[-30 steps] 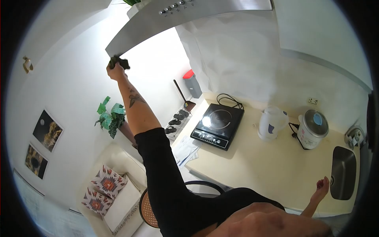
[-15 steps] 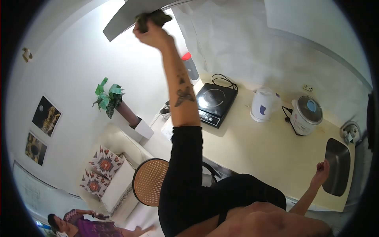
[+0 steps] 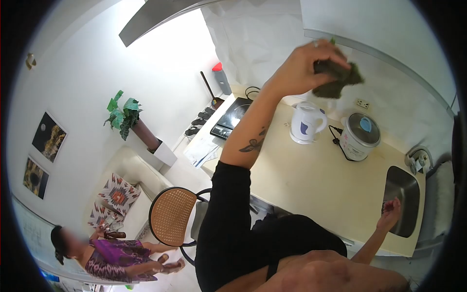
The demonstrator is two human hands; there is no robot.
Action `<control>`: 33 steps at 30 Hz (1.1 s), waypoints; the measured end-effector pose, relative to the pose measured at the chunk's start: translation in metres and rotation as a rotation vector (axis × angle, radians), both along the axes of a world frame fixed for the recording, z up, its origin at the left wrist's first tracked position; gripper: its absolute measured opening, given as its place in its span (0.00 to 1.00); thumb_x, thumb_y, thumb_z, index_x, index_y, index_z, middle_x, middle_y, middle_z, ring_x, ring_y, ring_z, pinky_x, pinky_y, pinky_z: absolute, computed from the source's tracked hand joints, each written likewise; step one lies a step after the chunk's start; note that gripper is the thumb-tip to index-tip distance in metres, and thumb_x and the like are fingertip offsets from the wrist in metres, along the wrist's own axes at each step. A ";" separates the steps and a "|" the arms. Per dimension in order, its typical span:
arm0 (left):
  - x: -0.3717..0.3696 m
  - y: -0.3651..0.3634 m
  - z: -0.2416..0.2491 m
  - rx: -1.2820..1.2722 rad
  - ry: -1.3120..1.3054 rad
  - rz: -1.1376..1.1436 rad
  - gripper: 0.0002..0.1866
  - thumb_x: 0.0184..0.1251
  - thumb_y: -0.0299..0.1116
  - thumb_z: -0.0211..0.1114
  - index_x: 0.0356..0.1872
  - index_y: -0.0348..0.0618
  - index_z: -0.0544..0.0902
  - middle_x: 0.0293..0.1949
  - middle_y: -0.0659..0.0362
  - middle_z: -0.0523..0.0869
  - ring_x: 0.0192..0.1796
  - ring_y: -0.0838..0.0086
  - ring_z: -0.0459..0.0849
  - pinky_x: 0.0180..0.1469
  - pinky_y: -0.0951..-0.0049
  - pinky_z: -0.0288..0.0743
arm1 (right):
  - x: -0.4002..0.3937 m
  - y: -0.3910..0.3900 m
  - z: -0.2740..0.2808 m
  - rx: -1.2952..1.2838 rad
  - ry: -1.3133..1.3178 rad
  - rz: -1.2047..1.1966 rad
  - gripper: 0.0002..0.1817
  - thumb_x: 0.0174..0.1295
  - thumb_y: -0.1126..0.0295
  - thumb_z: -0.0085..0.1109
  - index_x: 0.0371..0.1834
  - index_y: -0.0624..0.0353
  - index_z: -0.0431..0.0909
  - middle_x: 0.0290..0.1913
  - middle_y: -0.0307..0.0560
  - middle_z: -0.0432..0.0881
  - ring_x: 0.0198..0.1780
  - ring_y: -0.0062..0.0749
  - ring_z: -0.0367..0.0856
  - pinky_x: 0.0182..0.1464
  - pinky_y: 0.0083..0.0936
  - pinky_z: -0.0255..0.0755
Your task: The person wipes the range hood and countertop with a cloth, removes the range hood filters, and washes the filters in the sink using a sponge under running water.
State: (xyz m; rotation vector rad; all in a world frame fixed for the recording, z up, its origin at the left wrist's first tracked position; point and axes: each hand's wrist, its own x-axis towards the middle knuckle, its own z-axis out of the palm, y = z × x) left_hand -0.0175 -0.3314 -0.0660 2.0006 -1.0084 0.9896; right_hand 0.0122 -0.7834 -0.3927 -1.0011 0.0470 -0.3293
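Observation:
My left hand (image 3: 314,65), with a ring on one finger, is closed around a crumpled dark green cloth (image 3: 338,80). It is raised near the wall cabinet's lower edge, above the white kettle (image 3: 305,122) in the view. A tattoo shows on that forearm. Low at the right, my right hand (image 3: 390,211) is over the near side of the metal sink (image 3: 404,190), its fingers loosely bent and apart, with nothing visible in them. A rice cooker (image 3: 359,138) stands on the cream counter (image 3: 316,180) between kettle and sink.
My left arm partly covers the black induction cooker (image 3: 233,114). The wall cabinet (image 3: 369,29) hangs above the counter. A round-backed cane chair (image 3: 171,216) stands left of me. Another person (image 3: 116,255) is at the lower left, near a sofa (image 3: 146,170) and a potted plant (image 3: 165,153).
My left hand has swung right with the cloth, from beside the grey overhead panel to above the kettle. The view has shifted slightly, and the other person shows further into it.

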 end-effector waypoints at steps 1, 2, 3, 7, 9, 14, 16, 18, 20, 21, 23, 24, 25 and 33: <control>0.007 0.012 -0.011 -0.002 -0.002 -0.003 0.17 0.41 0.21 0.64 0.36 0.48 0.83 0.39 0.59 0.80 0.43 0.68 0.77 0.47 0.74 0.70 | -0.002 0.001 -0.003 -0.002 -0.002 -0.003 0.09 0.59 0.69 0.53 0.40 0.60 0.74 0.27 0.35 0.73 0.30 0.18 0.72 0.37 0.16 0.67; 0.015 0.028 -0.019 0.014 0.116 0.008 0.17 0.41 0.20 0.64 0.37 0.47 0.83 0.40 0.60 0.80 0.46 0.71 0.76 0.49 0.74 0.69 | -0.006 0.004 -0.007 0.005 0.016 0.002 0.09 0.59 0.69 0.53 0.41 0.60 0.74 0.27 0.35 0.73 0.30 0.18 0.72 0.36 0.16 0.67; 0.024 0.046 -0.027 0.030 0.233 0.018 0.18 0.42 0.19 0.64 0.38 0.46 0.83 0.42 0.61 0.80 0.48 0.74 0.75 0.52 0.75 0.68 | -0.010 0.007 -0.008 0.012 0.034 0.005 0.09 0.60 0.69 0.53 0.41 0.60 0.74 0.27 0.35 0.73 0.30 0.19 0.72 0.36 0.16 0.67; 0.077 0.125 -0.039 -0.373 0.444 0.125 0.15 0.48 0.21 0.65 0.41 0.39 0.80 0.40 0.59 0.81 0.38 0.78 0.79 0.42 0.79 0.73 | -0.025 0.018 -0.008 -0.008 0.065 -0.083 0.10 0.60 0.68 0.53 0.41 0.61 0.73 0.27 0.35 0.73 0.30 0.19 0.71 0.36 0.15 0.66; 0.113 0.154 -0.038 -0.625 0.417 0.102 0.16 0.49 0.25 0.65 0.41 0.32 0.78 0.36 0.54 0.81 0.33 0.74 0.80 0.36 0.78 0.75 | -0.028 0.022 -0.008 -0.003 0.155 -0.193 0.13 0.59 0.67 0.54 0.45 0.60 0.73 0.27 0.35 0.73 0.31 0.19 0.71 0.37 0.17 0.67; 0.206 0.189 -0.017 -0.927 0.452 -0.048 0.15 0.56 0.23 0.59 0.45 0.28 0.72 0.39 0.51 0.80 0.39 0.70 0.81 0.42 0.72 0.79 | -0.030 0.062 -0.007 0.004 0.131 -0.270 0.10 0.59 0.67 0.53 0.41 0.60 0.73 0.27 0.34 0.72 0.30 0.18 0.70 0.37 0.16 0.66; 0.249 0.190 -0.005 -0.985 0.443 -0.263 0.15 0.58 0.23 0.57 0.46 0.26 0.71 0.40 0.49 0.79 0.40 0.66 0.82 0.44 0.70 0.80 | -0.029 0.081 -0.006 -0.010 0.122 -0.303 0.10 0.59 0.66 0.53 0.41 0.59 0.73 0.27 0.34 0.72 0.30 0.18 0.69 0.37 0.16 0.66; 0.292 0.180 0.010 -1.057 0.433 -0.345 0.16 0.56 0.23 0.58 0.45 0.27 0.72 0.38 0.50 0.79 0.38 0.67 0.81 0.42 0.71 0.80 | -0.029 0.096 -0.008 -0.001 0.136 -0.327 0.11 0.60 0.65 0.53 0.41 0.58 0.73 0.26 0.34 0.71 0.30 0.18 0.69 0.36 0.18 0.65; 0.346 0.167 0.021 -1.151 0.384 -0.424 0.15 0.54 0.24 0.60 0.42 0.29 0.74 0.36 0.52 0.80 0.35 0.69 0.80 0.38 0.71 0.78 | -0.036 0.108 -0.006 -0.038 0.129 -0.361 0.11 0.60 0.64 0.52 0.41 0.58 0.73 0.26 0.34 0.71 0.29 0.18 0.69 0.36 0.18 0.65; 0.373 0.159 0.032 -1.145 0.390 -0.451 0.15 0.54 0.24 0.60 0.42 0.29 0.74 0.36 0.52 0.80 0.35 0.69 0.80 0.38 0.71 0.78 | -0.040 0.111 -0.004 -0.081 0.136 -0.370 0.11 0.60 0.64 0.52 0.41 0.58 0.73 0.25 0.34 0.70 0.29 0.18 0.68 0.36 0.18 0.64; 0.404 0.142 0.045 -1.205 0.255 -0.406 0.13 0.54 0.23 0.60 0.41 0.30 0.75 0.34 0.54 0.80 0.34 0.70 0.80 0.37 0.71 0.76 | -0.054 0.109 -0.004 -0.089 0.142 -0.427 0.11 0.60 0.64 0.52 0.41 0.58 0.73 0.25 0.33 0.70 0.29 0.18 0.68 0.36 0.19 0.64; 0.379 0.122 0.061 -1.319 0.245 -0.386 0.08 0.54 0.21 0.57 0.36 0.32 0.76 0.31 0.57 0.79 0.31 0.73 0.78 0.33 0.74 0.74 | -0.058 0.107 -0.003 -0.091 0.149 -0.457 0.10 0.60 0.64 0.52 0.41 0.58 0.73 0.25 0.33 0.69 0.29 0.19 0.68 0.36 0.19 0.64; 0.364 0.111 0.073 -1.320 0.256 -0.400 0.08 0.54 0.21 0.57 0.36 0.32 0.76 0.31 0.57 0.79 0.31 0.73 0.78 0.33 0.74 0.74 | -0.065 0.106 -0.001 -0.092 0.150 -0.473 0.10 0.60 0.64 0.52 0.41 0.58 0.73 0.25 0.33 0.69 0.29 0.19 0.68 0.36 0.19 0.64; 0.299 0.110 0.063 -1.168 0.253 -0.851 0.12 0.59 0.24 0.52 0.45 0.33 0.71 0.40 0.53 0.77 0.39 0.68 0.78 0.35 0.75 0.76 | -0.104 0.099 0.007 -0.028 0.190 -0.539 0.10 0.59 0.65 0.54 0.40 0.58 0.73 0.25 0.32 0.68 0.29 0.17 0.67 0.35 0.17 0.64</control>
